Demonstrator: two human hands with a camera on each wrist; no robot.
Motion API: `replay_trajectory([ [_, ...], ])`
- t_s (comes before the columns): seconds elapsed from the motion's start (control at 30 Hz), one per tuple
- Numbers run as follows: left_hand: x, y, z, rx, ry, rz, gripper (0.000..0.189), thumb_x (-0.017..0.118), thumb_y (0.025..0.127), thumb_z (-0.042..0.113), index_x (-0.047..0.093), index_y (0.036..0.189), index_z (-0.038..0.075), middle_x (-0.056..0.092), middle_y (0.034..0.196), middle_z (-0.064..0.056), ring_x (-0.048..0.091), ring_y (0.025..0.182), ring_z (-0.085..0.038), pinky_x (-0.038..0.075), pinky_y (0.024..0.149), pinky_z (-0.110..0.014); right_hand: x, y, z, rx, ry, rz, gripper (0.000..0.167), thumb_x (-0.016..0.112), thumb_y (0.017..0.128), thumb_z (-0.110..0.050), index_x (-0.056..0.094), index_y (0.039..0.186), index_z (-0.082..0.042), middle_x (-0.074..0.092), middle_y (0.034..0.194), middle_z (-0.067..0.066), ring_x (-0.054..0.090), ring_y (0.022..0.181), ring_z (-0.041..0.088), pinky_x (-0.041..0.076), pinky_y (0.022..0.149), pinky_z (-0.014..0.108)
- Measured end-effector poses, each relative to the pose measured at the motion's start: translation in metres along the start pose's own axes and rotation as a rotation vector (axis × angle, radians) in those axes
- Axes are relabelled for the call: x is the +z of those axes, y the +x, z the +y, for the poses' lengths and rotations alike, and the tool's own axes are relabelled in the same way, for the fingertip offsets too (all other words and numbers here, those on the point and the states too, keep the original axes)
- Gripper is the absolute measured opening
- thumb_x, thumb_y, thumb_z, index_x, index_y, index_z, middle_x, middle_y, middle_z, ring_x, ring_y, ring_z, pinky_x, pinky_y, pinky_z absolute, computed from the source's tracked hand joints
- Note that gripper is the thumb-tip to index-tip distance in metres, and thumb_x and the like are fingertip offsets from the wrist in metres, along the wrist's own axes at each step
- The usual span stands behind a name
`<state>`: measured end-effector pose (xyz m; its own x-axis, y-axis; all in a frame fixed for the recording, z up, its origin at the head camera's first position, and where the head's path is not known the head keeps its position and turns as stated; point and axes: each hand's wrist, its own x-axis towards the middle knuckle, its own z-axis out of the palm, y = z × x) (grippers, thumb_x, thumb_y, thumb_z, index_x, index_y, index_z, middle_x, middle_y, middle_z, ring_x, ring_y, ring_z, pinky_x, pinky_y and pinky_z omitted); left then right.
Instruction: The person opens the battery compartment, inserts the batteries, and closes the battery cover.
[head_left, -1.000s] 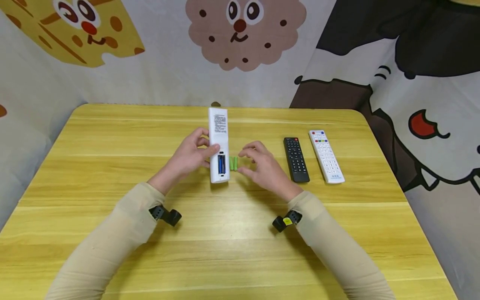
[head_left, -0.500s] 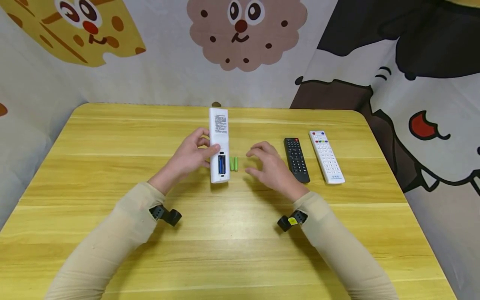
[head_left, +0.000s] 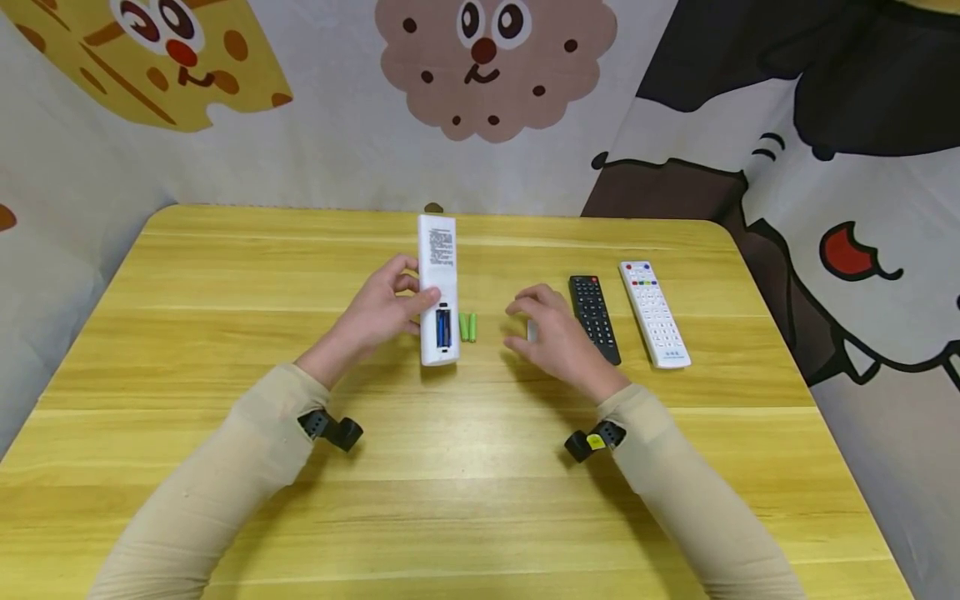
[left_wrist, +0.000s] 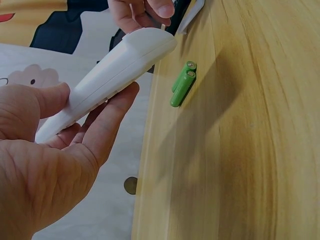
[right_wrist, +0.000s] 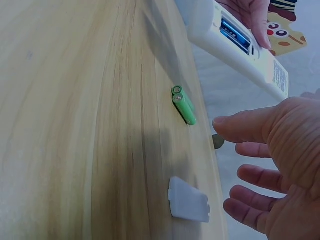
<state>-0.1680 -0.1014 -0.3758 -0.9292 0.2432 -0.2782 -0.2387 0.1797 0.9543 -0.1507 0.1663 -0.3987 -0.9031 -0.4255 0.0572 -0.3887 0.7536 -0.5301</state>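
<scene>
A white remote control [head_left: 437, 279] is gripped by my left hand [head_left: 367, 308], thumb on its back and fingers underneath. Its battery compartment lies uncovered, and blue batteries [right_wrist: 235, 35] sit inside. Two green batteries [right_wrist: 184, 107] lie side by side on the table, just right of the remote in the head view. My right hand [head_left: 558, 337] hovers with loosely bent fingers and nothing between them. Below it, a white battery cover [right_wrist: 189, 201] lies on the table; in the head view the hand hides most of it.
A black remote [head_left: 592, 317] lies right of my right hand, partly behind it. Beyond that is another white remote [head_left: 654, 312], buttons up. The wooden table [head_left: 435, 517] ends at a cartoon-printed cloth [head_left: 337, 150] behind and at the sides.
My right hand has moved right, away from the green batteries, and the white cover now shows between its fingers. The left hand and its remote have stayed in place.
</scene>
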Motion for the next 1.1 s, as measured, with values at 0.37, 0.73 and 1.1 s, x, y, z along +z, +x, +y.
replay_trajectory([
  [0.37,-0.0004,-0.0003,-0.0004,0.002,0.01,0.004,0.029,0.059,0.105,0.009,0.046,0.131,0.005,0.06,0.116,-0.021,0.07,0.102,-0.037,0.065,0.075,-0.043,-0.0041,-0.0031,0.0057,0.076,-0.055,-0.069,0.052,0.085,0.086,-0.017,0.066,0.132,-0.002,0.051,0.141,0.02,0.05,0.128,0.038,0.055,0.099,0.052],
  [0.73,-0.0007,-0.0001,-0.0007,0.004,0.013,0.002,0.03,0.059,0.105,0.01,0.046,0.133,0.005,0.06,0.116,-0.021,0.07,0.102,-0.036,0.065,0.074,-0.043,-0.0062,-0.0042,0.0072,0.138,-0.075,-0.148,0.057,0.088,0.083,-0.018,0.065,0.134,-0.004,0.051,0.143,0.021,0.049,0.129,0.039,0.056,0.098,0.055],
  [1.1,-0.0004,0.0008,-0.0004,-0.002,0.02,0.0,0.03,0.059,0.106,0.012,0.046,0.132,0.007,0.06,0.115,-0.02,0.07,0.103,-0.035,0.065,0.075,-0.042,-0.0054,-0.0063,0.0093,0.13,-0.107,-0.186,0.055,0.087,0.083,-0.015,0.066,0.133,-0.005,0.052,0.141,0.021,0.049,0.128,0.04,0.056,0.097,0.055],
])
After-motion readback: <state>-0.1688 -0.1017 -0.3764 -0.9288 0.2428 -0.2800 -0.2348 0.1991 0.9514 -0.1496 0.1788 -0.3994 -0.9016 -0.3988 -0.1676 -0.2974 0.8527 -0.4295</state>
